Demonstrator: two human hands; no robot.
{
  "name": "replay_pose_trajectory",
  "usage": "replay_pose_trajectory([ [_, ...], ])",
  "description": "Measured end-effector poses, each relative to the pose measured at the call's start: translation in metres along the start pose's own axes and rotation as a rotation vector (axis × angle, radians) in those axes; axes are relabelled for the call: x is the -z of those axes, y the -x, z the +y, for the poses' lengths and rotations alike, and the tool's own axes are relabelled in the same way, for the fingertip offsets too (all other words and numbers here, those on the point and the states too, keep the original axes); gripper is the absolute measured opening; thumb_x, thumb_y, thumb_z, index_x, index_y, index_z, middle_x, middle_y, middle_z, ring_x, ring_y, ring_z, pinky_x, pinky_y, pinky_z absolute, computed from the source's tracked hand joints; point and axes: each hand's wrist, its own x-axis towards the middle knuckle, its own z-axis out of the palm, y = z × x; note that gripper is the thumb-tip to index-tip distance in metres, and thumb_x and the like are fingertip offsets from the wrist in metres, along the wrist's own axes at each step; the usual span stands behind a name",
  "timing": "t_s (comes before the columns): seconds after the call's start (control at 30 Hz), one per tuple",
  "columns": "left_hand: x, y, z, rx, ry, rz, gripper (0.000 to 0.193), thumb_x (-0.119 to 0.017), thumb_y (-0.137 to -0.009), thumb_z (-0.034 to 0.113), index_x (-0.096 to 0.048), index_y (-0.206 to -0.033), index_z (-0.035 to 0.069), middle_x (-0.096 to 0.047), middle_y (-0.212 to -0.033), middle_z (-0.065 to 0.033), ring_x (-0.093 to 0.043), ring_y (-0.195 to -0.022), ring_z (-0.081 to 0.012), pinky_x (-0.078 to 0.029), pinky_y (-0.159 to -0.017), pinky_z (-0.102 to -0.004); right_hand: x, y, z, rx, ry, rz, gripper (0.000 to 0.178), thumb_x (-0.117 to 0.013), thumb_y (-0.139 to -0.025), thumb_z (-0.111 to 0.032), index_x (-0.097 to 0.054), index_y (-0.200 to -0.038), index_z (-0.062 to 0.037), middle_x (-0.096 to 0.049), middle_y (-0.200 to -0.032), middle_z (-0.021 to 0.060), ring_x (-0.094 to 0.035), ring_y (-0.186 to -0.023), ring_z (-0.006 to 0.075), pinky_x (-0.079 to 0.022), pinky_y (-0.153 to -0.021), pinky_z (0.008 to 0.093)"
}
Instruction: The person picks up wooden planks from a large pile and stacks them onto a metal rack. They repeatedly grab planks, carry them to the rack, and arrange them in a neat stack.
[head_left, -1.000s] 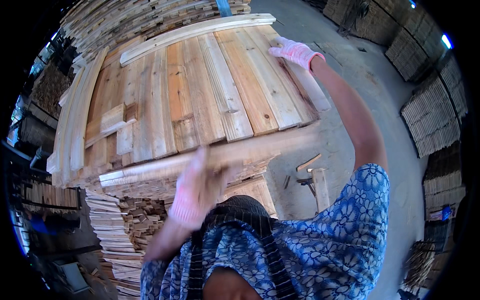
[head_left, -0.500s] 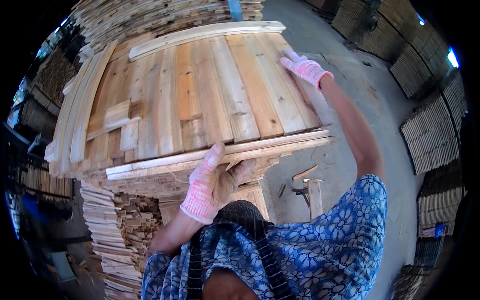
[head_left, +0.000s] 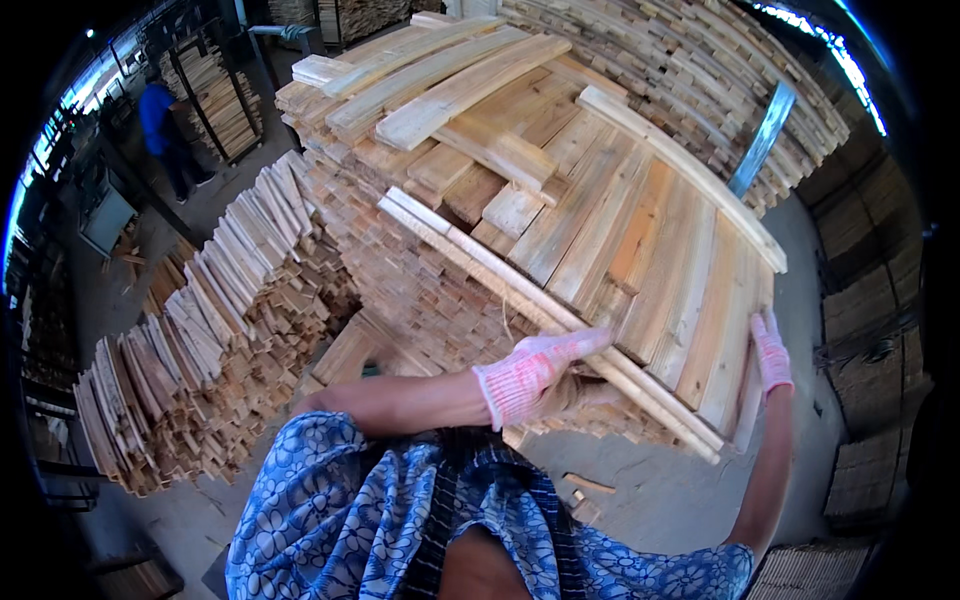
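My left hand (head_left: 545,375), in a pink-and-white knitted glove, grips two long, narrow wooden strips (head_left: 535,300) along the near edge of a plank stack. Its thumb lies over the top and its fingers curl underneath, partly hidden. My right hand (head_left: 771,352), gloved alike, rests with straight fingers against the stack's right side. Below its palm, a pale board (head_left: 746,415) stands along that side; whether the hand presses on it I cannot tell. Side-by-side planks (head_left: 665,270) form the stack's top layer. Another long strip (head_left: 690,170) lies across their far ends.
Loose planks (head_left: 475,85) and short offcuts (head_left: 512,210) lie on the stack's left part. A leaning pile of slats (head_left: 210,320) stands left, with a tall timber stack (head_left: 680,80) behind. A person in blue (head_left: 160,125) stands far left. Scraps (head_left: 588,484) lie on the floor.
The view has swung left, so the stack now appears tilted and farther right. My left hand still holds the strips at the near edge; my right hand stays by the right side.
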Motion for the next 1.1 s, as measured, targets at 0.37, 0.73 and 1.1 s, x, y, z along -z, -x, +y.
replay_pose_trajectory([
  [0.37, -0.033, 0.046, -0.019, -0.070, -0.226, -0.329, 0.044, -0.066, -0.098, 0.022, -0.054, -0.135, 0.001, -0.057, -0.137, -0.0123, -0.054, -0.128, -0.0213, -0.044, -0.112, -0.0375, 0.033, 0.205, -0.237, 0.648, -0.107, -0.729, 0.070, -0.066, -0.092, -0.044, -0.041, -0.152, -0.0179, -0.056, -0.122, 0.0237, -0.059, -0.111, 0.0430, -0.049, -0.095, 0.0448],
  [0.73, -0.064, 0.019, 0.021, -0.507, -1.633, -0.710, 0.062, -0.073, -0.091, 0.034, -0.048, -0.140, 0.005, -0.059, -0.125, -0.0148, -0.058, -0.120, -0.0311, -0.048, -0.103, -0.0419, 0.005, 0.173, -0.136, 0.712, 0.545, 0.001, 0.069, -0.076, -0.081, -0.035, -0.052, -0.145, -0.0230, -0.056, -0.107, 0.0133, -0.057, -0.100, 0.0350, -0.048, -0.093, 0.0428],
  [1.1, -0.096, -0.052, 0.099, -0.493, -2.848, -0.578, 0.066, -0.073, -0.083, 0.028, -0.048, -0.143, 0.014, -0.054, -0.121, -0.0166, -0.056, -0.112, -0.0359, -0.047, -0.097, -0.0463, -0.012, 0.174, -0.132, 0.497, 0.454, 0.069, 0.071, -0.063, -0.086, -0.059, -0.050, -0.146, -0.0236, -0.062, -0.109, 0.0146, -0.059, -0.107, 0.0334, -0.045, -0.096, 0.0455],
])
